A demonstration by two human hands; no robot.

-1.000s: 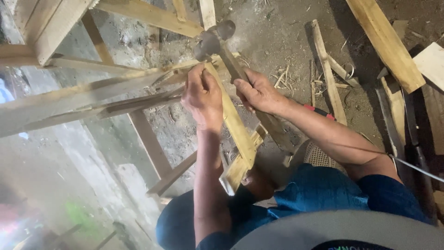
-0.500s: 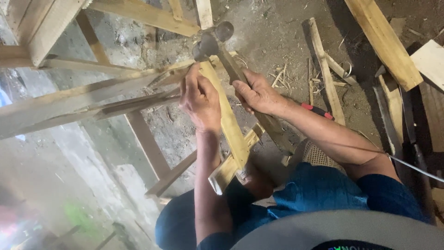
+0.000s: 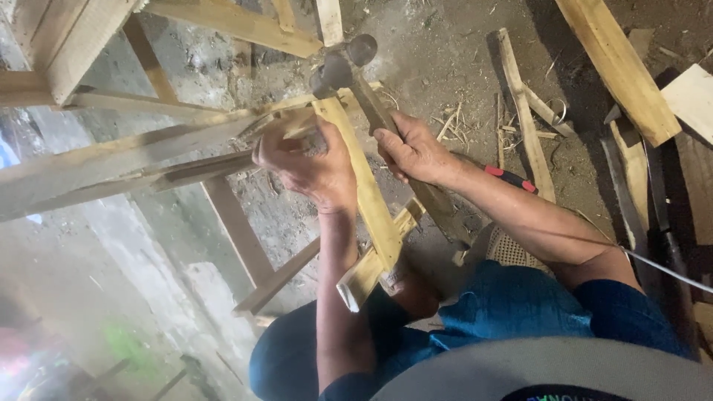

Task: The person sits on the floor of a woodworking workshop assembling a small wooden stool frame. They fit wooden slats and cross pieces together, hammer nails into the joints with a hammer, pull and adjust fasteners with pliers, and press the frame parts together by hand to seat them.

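Gripping the wooden handle of a hammer [image 3: 349, 70], the right hand [image 3: 412, 152] is closed tight about midway up the shaft, with the metal head raised just above the joint of a wooden frame [image 3: 111, 160]. The left hand [image 3: 308, 163] is curled shut right at that joint, pinching something small against the wood; whether it is a nail I cannot tell, since the fingers hide it. A slanted slat [image 3: 368, 193] runs from the joint down toward the person's knee, passing between the two forearms. Loose boards [image 3: 616, 67] and shavings lie on the dirt floor [image 3: 445, 44] to the right. The hammer head hangs very near the left fingers, so a crooked blow could well strike them. The frame looks unclamped too, and it might shift under a hit.
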